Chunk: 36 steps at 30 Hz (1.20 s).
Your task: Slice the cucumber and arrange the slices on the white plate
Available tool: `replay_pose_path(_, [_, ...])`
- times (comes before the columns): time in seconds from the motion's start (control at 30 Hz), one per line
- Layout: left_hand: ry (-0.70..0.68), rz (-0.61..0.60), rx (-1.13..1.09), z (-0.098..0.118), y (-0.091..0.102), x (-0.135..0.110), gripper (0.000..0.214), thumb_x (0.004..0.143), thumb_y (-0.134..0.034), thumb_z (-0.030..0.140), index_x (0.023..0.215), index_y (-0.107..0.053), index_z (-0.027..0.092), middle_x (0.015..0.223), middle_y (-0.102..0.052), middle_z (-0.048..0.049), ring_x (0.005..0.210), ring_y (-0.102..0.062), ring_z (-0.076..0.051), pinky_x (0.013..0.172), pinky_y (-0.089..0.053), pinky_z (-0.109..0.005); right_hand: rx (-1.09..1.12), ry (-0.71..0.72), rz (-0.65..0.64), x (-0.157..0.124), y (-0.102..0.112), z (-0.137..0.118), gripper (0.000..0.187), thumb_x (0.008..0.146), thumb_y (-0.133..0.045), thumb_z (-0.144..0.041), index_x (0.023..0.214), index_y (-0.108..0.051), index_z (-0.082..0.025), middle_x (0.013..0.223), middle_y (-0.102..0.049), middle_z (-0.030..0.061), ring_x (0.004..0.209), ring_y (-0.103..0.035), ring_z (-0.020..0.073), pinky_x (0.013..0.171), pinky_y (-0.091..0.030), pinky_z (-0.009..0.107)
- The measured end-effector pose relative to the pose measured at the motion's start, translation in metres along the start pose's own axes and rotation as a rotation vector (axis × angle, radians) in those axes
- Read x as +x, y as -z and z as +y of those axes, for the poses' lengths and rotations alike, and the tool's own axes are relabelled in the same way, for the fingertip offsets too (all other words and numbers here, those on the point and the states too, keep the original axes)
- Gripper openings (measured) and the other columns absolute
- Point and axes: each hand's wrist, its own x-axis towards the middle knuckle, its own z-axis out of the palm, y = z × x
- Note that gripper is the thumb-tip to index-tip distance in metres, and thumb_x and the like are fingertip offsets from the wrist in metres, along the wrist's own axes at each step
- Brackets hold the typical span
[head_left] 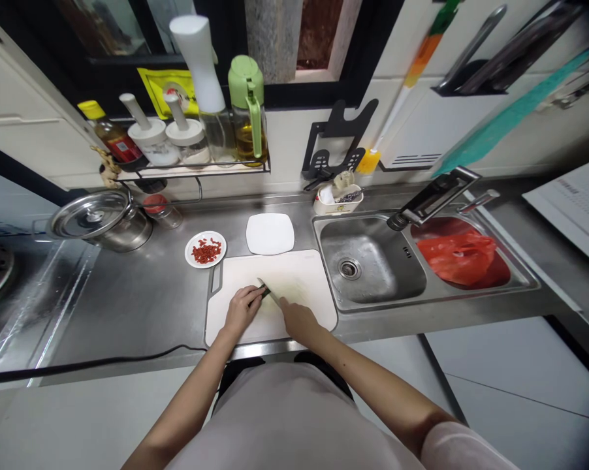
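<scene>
On a white cutting board [302, 264], my left hand [243, 310] has its fingers closed around a small dark-green piece of vegetable [266, 292], whose exact kind I cannot make out. My right hand [300, 322] grips a knife [273, 297] by the handle. The blade points up and to the left, right beside the dark-green piece and the left fingertips. Faint green stains mark the board to the right of the blade. Just behind the board lie a white square plate [270, 234] and a small white plate [190, 256] of red dried berries.
To the right is a steel double sink [373, 261] with a black faucet [429, 199] and a red plastic bag [463, 254]. A lidded pot [123, 232] and a red-capped jar [170, 217] stand at left, below a condiment rack [196, 171]. A black cable [103, 361] crosses the counter.
</scene>
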Motion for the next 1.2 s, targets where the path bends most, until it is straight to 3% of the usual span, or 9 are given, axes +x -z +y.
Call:
replay_pose_path(0.33, [-0.024, 0.025, -0.007, -0.001, -0.001, 0.001, 0.027, 0.09, -0.051, 0.025, 0.112, -0.066, 0.027, 0.104, -0.066, -0.0049, 0.096, -0.061, -0.017, 0.088, -0.051, -0.033, -0.022, 0.034, 0.035, 0.013, -0.004, -0.003, 0.045, 0.088, -0.034, -0.007, 0.132, -0.037, -0.011, 0.094, -0.067, 0.0139, 0.091, -0.066, 0.0218, 0.074, -0.048, 0.03])
replay_pose_path(0.8, [-0.013, 0.024, -0.029, 0.002, 0.0, 0.002, 0.025, 0.09, -0.051, 0.026, 0.109, -0.068, 0.026, 0.103, -0.067, -0.005, 0.095, -0.061, -0.017, 0.087, -0.05, -0.034, -0.019, 0.059, 0.097, 0.025, -0.01, -0.007, 0.037, 0.091, -0.029, -0.008, 0.125, -0.043, -0.01, 0.097, -0.067, 0.0155, 0.094, -0.065, 0.0208, 0.081, -0.048, 0.03])
replay_pose_path(1.2, [-0.016, 0.044, -0.013, 0.003, 0.0, 0.001, 0.026, 0.09, -0.05, 0.026, 0.11, -0.067, 0.027, 0.103, -0.067, -0.0051, 0.096, -0.061, -0.018, 0.088, -0.051, -0.035, 0.02, 0.049, 0.162, 0.032, -0.021, -0.008, 0.034, 0.09, -0.03, -0.006, 0.119, -0.047, -0.011, 0.091, -0.068, 0.0141, 0.09, -0.066, 0.0213, 0.075, -0.049, 0.029])
